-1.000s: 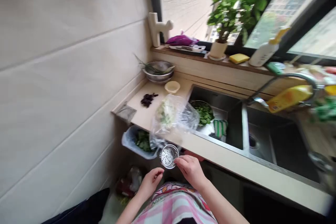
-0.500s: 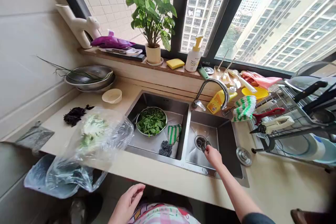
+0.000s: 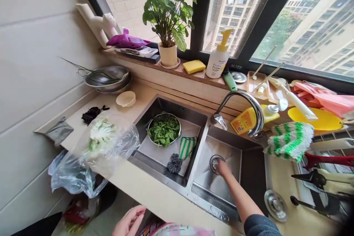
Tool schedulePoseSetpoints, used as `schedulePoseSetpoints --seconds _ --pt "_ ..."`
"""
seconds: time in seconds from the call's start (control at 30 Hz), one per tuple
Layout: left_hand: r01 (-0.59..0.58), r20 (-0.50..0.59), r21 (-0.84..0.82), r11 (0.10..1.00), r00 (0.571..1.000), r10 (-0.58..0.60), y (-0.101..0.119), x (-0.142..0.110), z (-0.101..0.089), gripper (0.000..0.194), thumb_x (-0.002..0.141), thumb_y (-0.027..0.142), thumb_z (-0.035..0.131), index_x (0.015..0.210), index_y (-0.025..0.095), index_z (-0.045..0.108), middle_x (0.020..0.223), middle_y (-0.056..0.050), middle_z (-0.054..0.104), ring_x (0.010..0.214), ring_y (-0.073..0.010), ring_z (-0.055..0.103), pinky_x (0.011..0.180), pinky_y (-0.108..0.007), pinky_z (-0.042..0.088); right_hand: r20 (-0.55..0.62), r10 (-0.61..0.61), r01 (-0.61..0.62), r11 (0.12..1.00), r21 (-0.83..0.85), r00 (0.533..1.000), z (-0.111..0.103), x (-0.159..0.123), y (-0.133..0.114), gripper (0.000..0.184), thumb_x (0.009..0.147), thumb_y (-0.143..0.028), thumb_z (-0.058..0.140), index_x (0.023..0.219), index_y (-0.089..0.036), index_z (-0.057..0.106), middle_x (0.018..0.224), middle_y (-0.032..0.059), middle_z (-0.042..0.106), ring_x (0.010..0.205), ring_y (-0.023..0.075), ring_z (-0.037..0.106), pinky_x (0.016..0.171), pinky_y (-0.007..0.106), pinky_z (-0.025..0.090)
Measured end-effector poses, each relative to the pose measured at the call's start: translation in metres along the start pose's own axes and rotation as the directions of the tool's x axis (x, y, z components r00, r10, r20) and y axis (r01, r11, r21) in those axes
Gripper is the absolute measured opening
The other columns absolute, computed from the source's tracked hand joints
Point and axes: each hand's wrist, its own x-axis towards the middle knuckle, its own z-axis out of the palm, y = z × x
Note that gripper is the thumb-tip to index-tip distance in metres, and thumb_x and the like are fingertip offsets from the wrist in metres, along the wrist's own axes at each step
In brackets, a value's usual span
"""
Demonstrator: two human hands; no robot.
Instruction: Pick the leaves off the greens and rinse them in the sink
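Note:
My right hand (image 3: 224, 168) reaches down into the right sink basin (image 3: 204, 188), its fingers closed at the edge of a round perforated sink strainer (image 3: 215, 163) in the drain. The fingertips are partly hidden. My left hand (image 3: 129, 222) hangs in front of the counter edge, holding nothing, its fingers loosely extended. In the left basin (image 3: 149, 155) are a bowl of green leaves (image 3: 163, 129), a green-striped cloth (image 3: 187, 147) and a dark steel scourer (image 3: 174, 163). A metal drain lid (image 3: 276, 205) lies on the counter right of the sink.
A curved faucet (image 3: 245, 94) arches over the right basin, near a yellow bottle (image 3: 243, 121). A plastic bag with pale vegetables (image 3: 102, 134) overhangs the counter's left edge. Metal pans (image 3: 107, 75) stand behind it. Scissors (image 3: 318, 179) and a striped cloth glove (image 3: 290, 140) are at the right.
My right hand has lowered the strainer from a tilted position to lie flat in the drain. The view has moved closer and shifted; my left hand sits lower in it.

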Motion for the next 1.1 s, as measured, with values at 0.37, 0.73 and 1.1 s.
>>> schedulePoseSetpoints --seconds 0.37,0.73,1.1 --pt "-0.229 0.209 0.036 0.973 0.954 0.217 0.087 0.099 -0.008 0.030 0.081 0.040 0.047 0.096 0.021 0.065 0.100 -0.007 0.065 0.092 -0.0194 0.059 0.080 -0.027 0.049 -0.663 -0.138 0.420 0.861 0.286 0.736 -0.147 -0.003 -0.072 0.050 0.085 -0.047 0.034 0.121 -0.015 0.045 0.106 0.0124 0.060 0.091 0.0220 0.058 0.079 0.034 0.043" --pt "-0.223 0.253 0.017 0.975 0.944 0.212 0.072 0.142 -0.004 0.033 0.081 0.041 0.046 0.098 0.020 0.064 0.100 -0.007 0.065 0.089 -0.0185 0.061 0.077 -0.026 0.050 -0.667 0.325 -0.397 0.917 0.047 0.671 -0.060 -0.144 0.095 0.039 0.080 -0.041 0.040 0.105 -0.019 0.061 0.108 0.0167 0.059 0.099 0.0333 0.053 0.078 0.043 0.040" --pt "-0.289 0.350 0.091 0.953 0.905 0.241 0.090 0.151 0.010 0.033 0.079 0.044 0.049 0.098 0.022 0.064 0.101 -0.005 0.066 0.089 -0.0184 0.062 0.077 -0.026 0.051 -0.418 0.485 -0.382 0.871 0.310 0.768 -0.065 -0.137 0.134 0.042 0.071 -0.043 0.051 0.097 -0.013 0.063 0.089 0.0120 0.067 0.080 0.0256 0.061 0.069 0.033 0.045"
